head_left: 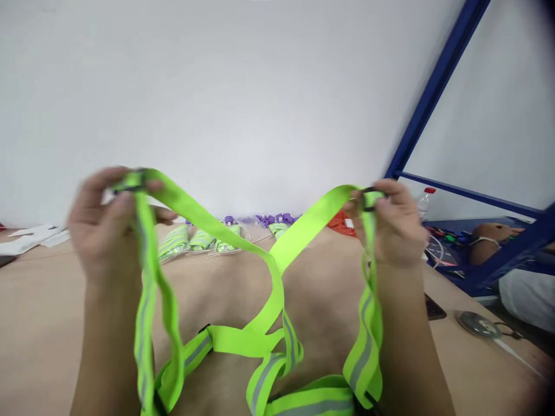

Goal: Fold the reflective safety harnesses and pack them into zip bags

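A neon yellow-green strap harness (277,257) with grey reflective stripes hangs spread between my hands, its lower loops close above the table. My left hand (104,216), slightly blurred, pinches one strap at a black buckle (132,188). On the other side, my right hand (396,222) grips the second strap at a black ring-like buckle (370,198). The two upper straps meet in the middle, and twisted striped bands hang below. Another black buckle (204,329) shows on a lower band.
Bagged green-striped bundles (202,240), purple items (277,219) and an orange mesh item (342,223) lie along the wall. At right are a blue metal frame (433,86), a bottle (426,199), a dark phone (434,307) and another person's hand (494,232).
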Available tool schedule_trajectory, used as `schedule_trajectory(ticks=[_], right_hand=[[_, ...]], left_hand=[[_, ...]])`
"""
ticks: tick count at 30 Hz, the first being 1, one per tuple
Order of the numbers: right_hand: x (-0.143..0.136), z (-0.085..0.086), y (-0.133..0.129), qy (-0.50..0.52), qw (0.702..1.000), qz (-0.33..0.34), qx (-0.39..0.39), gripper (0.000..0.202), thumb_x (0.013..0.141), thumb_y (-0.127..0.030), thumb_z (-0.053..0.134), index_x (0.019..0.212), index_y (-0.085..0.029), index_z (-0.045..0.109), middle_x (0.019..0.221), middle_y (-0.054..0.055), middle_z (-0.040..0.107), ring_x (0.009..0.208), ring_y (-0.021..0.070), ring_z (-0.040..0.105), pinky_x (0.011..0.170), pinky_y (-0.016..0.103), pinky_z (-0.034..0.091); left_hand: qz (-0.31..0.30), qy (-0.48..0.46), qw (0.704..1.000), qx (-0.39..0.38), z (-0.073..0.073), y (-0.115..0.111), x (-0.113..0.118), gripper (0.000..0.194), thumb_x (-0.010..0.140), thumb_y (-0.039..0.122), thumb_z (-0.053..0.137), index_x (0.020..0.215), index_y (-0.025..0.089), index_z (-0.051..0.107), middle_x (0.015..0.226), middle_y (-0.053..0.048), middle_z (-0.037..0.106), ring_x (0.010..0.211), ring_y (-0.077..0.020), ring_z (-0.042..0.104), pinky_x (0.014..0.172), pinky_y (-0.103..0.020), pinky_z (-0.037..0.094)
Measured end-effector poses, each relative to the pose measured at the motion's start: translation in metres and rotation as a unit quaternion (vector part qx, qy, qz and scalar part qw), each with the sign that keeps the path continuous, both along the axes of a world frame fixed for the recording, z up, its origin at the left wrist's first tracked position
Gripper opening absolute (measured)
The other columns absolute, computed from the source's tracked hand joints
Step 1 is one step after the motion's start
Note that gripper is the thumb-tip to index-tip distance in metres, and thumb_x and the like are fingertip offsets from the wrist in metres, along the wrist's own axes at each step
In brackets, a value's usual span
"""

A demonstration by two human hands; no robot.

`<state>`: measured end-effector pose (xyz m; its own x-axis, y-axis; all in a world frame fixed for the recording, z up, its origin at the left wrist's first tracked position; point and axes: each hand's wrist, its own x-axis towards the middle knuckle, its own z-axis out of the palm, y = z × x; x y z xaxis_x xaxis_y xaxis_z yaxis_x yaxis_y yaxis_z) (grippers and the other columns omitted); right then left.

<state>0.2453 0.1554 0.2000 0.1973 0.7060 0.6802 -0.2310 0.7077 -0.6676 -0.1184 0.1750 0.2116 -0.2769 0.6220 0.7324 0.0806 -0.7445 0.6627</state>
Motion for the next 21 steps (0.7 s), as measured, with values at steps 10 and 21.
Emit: schedule_trajectory(ticks=[10, 21], right_hand=[[0.005, -0.062, 0.077, -0.353, 0.905, 0.029, -0.236, 0.025, 0.076, -0.033, 0.070, 0.096, -0.018, 0.075, 0.088, 0.006, 0.076, 0.080, 0.0194, 0.069, 0.069, 0.029, 0.052], [0.007, -0.111, 0.110, -0.293, 0.912, 0.003, -0.288, 0.026, 0.076, -0.029, 0.068, 0.099, -0.017, 0.071, 0.062, 0.000, 0.067, 0.051, 0.0169, 0.065, 0.050, 0.029, 0.055]], left_hand=[[-0.060, 0.366, 0.887, -0.274, -0.036, 0.054, 0.010, 0.035, 0.082, 0.048, 0.064, 0.100, 0.021, 0.076, 0.072, -0.003, 0.073, 0.059, -0.0186, 0.065, 0.050, -0.025, 0.048], [-0.109, 0.215, 0.892, -0.382, -0.092, 0.100, 0.022, 0.049, 0.076, 0.042, 0.068, 0.114, 0.011, 0.066, 0.081, -0.009, 0.076, 0.078, -0.0247, 0.076, 0.074, -0.035, 0.061]])
